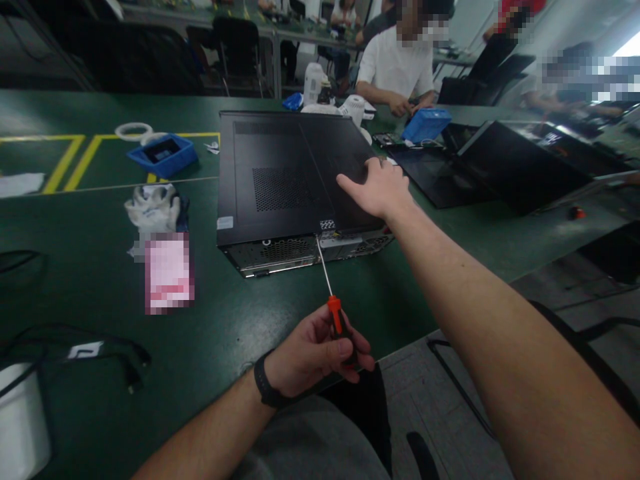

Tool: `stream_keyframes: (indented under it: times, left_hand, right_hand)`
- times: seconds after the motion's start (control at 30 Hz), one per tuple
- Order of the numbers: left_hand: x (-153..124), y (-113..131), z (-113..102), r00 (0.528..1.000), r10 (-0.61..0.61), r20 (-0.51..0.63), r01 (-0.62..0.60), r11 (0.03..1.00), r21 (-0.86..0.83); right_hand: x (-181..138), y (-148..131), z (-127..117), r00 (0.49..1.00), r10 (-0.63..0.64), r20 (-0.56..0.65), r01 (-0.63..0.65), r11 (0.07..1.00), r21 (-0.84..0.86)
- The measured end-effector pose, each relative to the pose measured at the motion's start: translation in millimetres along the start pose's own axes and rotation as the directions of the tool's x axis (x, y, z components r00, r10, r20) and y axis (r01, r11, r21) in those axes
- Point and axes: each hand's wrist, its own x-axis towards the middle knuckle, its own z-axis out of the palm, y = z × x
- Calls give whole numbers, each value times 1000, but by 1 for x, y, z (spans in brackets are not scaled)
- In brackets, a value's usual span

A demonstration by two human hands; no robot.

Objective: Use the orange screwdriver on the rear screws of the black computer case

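Note:
A black computer case [280, 153] lies on its side on the green table, its rear face with vents turned toward me. My left hand [325, 347], with a black band at the wrist, is closed around the handle of a screwdriver [336, 317] in orange and black. The thin shaft points away from me, and its tip meets the rear edge of the case near the middle. On the right part of the upper panel rests my right hand [380, 187], fingers spread and thumb out. Whether the tip sits in a screw is too small to tell.
On the left are a blue bin [167, 157], work gloves [155, 207], a pink-and-white packet [170, 273], black cables [100, 347] and a white container [23, 420]. Beyond the case a person in a white shirt [400, 63] works by another blue bin [427, 125]. Black panels [525, 163] lie right.

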Motion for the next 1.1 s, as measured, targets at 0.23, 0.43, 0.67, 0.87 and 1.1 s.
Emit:
stream_keyframes:
  times: [0.23, 0.43, 0.67, 0.87, 1.1]
  left_hand:
    - [-1, 3, 1, 999, -34, 37, 36, 997, -67]
    - [-1, 0, 0, 999, -1, 41, 2, 1000, -31]
    - [-1, 3, 0, 997, -36, 62, 41, 996, -78]
    - [-1, 2, 0, 999, -26, 27, 27, 999, -43]
    - [0, 0, -2, 1000, -6, 18, 7, 1000, -30]
  right_hand:
    - [-1, -1, -1, 1000, 5, -9, -4, 1000, 22]
    - [0, 1, 0, 1000, -2, -13, 2, 1000, 18]
    - [-1, -1, -1, 1000, 5, -9, -5, 1000, 17]
    - [-2, -2, -3, 1000, 7, 10, -7, 1000, 13]
    - [-1, -1, -2, 1000, -2, 5, 2, 1000, 6]
